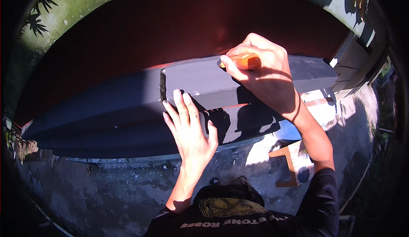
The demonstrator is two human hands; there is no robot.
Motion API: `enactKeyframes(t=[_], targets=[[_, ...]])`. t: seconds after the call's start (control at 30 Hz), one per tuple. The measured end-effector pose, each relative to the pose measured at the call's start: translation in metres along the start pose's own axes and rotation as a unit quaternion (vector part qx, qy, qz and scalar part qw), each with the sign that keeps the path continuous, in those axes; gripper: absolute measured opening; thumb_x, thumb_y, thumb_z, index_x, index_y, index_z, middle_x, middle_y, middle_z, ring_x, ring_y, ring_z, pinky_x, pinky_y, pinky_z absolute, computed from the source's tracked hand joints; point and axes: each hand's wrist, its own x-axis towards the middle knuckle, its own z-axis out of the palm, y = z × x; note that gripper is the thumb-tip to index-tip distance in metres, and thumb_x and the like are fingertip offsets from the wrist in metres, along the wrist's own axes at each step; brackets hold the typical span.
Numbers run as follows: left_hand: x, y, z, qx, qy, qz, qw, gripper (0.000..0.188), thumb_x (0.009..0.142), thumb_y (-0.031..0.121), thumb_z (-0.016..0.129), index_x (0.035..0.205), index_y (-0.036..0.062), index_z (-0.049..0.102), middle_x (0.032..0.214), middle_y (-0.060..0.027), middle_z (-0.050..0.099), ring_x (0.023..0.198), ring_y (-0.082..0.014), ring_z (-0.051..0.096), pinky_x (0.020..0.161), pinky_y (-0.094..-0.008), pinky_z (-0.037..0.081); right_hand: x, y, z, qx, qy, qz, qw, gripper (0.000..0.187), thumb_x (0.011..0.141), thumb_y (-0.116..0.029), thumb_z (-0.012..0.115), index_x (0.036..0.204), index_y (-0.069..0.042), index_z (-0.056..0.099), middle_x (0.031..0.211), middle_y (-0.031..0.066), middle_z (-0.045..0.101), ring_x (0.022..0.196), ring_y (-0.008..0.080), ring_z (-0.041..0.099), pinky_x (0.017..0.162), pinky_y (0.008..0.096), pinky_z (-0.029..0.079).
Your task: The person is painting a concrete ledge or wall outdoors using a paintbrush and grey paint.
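My right hand (266, 66) is closed around an orange-handled tool (248, 61) at the upper edge of a long dark grey panel (191, 77). The tool's dark working end is mostly hidden by my fingers, so its kind is unclear. My left hand (191, 130) lies on the panel's lower face with its fingers spread. Something pale shows between its thumb and forefinger, too covered to name. A dark, rough-edged slot (162, 85) runs down the panel just above my left fingertips. Thin red streaks show along the panel's edges.
Beyond the panel spreads a broad dark red surface (170, 24). To the lower right stand a brown stool (292, 166) with a dark round container (303, 175) on it, a blue object (289, 130) and a white crumpled sheet (260, 149). Concrete ground (128, 186) lies below.
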Motion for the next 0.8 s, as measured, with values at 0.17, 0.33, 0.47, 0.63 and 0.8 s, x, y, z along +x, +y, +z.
enactKeyframes(t=[0.17,0.33,0.47,0.63,0.8], targets=[[-0.002,-0.003,-0.001,0.025,-0.003,-0.004,1.000,0.096,0.084,0.015,0.068,0.163,0.0006,0.015,0.170,-0.0247,0.010,0.155,-0.0517,0.006,0.122,-0.0641,0.009,0.014,-0.020,0.025,0.090,-0.002,0.004,0.996,0.013,0.081,-0.010,0.083,0.087,-0.001,0.077,0.080,0.0094,0.071,0.067,0.0188,0.070,0.059,0.0268,0.054],[-0.001,-0.003,0.001,0.033,-0.011,-0.005,0.999,0.095,0.084,0.015,0.068,0.163,0.0011,0.016,0.170,-0.0236,0.011,0.155,-0.0498,0.007,0.122,-0.0630,0.008,0.003,0.001,0.012,0.058,-0.031,0.001,0.998,0.010,0.083,-0.009,0.080,0.083,0.000,0.075,0.077,0.0069,0.067,0.065,0.0166,0.066,0.058,0.0268,0.052],[-0.001,-0.002,-0.004,0.035,0.005,-0.010,0.999,0.096,0.082,0.012,0.068,0.164,0.0042,0.017,0.170,-0.0228,0.010,0.156,-0.0485,0.008,0.123,-0.0624,0.008,-0.017,0.035,-0.032,0.052,-0.012,0.132,0.990,0.013,0.085,-0.011,0.078,0.082,0.001,0.073,0.072,0.0051,0.060,0.063,0.0127,0.059,0.057,0.0261,0.044],[-0.001,-0.001,-0.003,0.028,0.012,-0.008,1.000,0.097,0.081,0.010,0.067,0.164,0.0051,0.017,0.171,-0.0217,0.010,0.156,-0.0475,0.006,0.123,-0.0620,0.009,-0.050,0.080,-0.083,-0.069,0.005,0.158,0.985,0.016,0.087,-0.012,0.076,0.081,0.002,0.071,0.073,0.0073,0.064,0.062,0.0151,0.064,0.058,0.0277,0.049],[-0.001,0.000,0.000,0.013,0.020,0.002,1.000,0.098,0.081,0.009,0.067,0.164,0.0054,0.017,0.171,-0.0211,0.010,0.156,-0.0473,0.005,0.124,-0.0611,0.010,-0.074,0.110,-0.129,-0.158,-0.005,0.194,0.968,0.016,0.089,-0.013,0.077,0.086,0.001,0.071,0.079,0.0084,0.069,0.070,0.0165,0.070,0.067,0.0296,0.054]])
